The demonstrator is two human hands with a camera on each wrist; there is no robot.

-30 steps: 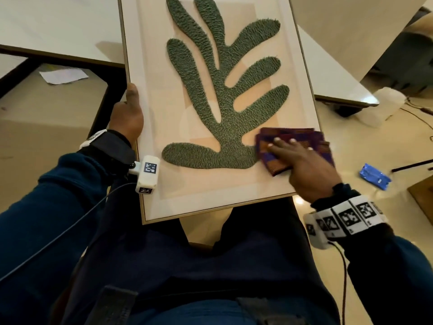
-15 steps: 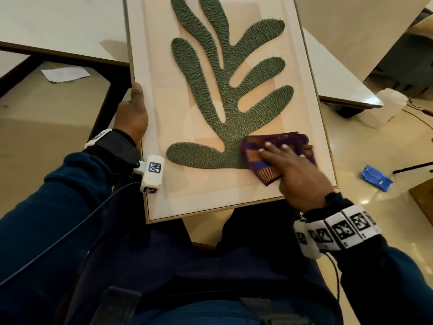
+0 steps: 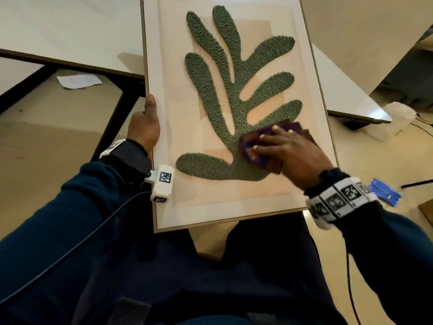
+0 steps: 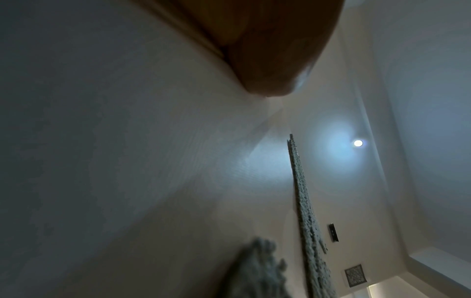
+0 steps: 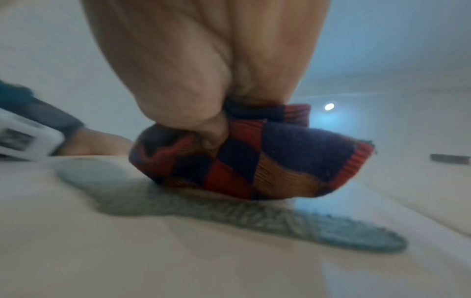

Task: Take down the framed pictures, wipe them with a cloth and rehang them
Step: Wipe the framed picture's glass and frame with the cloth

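From the head camera, the framed picture (image 3: 236, 113) lay tilted across the person's lap, its top toward twelve o'clock. The left hand (image 3: 144, 124) clamped the frame's nine o'clock edge, thumb along the border. The right hand (image 3: 290, 151), fingers spread fairly straight, pressed the checked cloth (image 3: 255, 146) against the glass at about four o'clock of the picture, over the base of the green leaf shape (image 3: 236, 95). Half a second before, the cloth sat a little further toward three o'clock; it had slid toward nine, onto the stem. A blue packet (image 3: 384, 192) lay on the floor at three o'clock.

From the left wrist, a thumb (image 4: 275, 50) at twelve o'clock lay on the pale glass; the fingers were hidden.

From the right wrist, the right hand (image 5: 203, 66) bore down from twelve o'clock on the bunched cloth (image 5: 254, 161), which touched the leaf shape (image 5: 229, 213).
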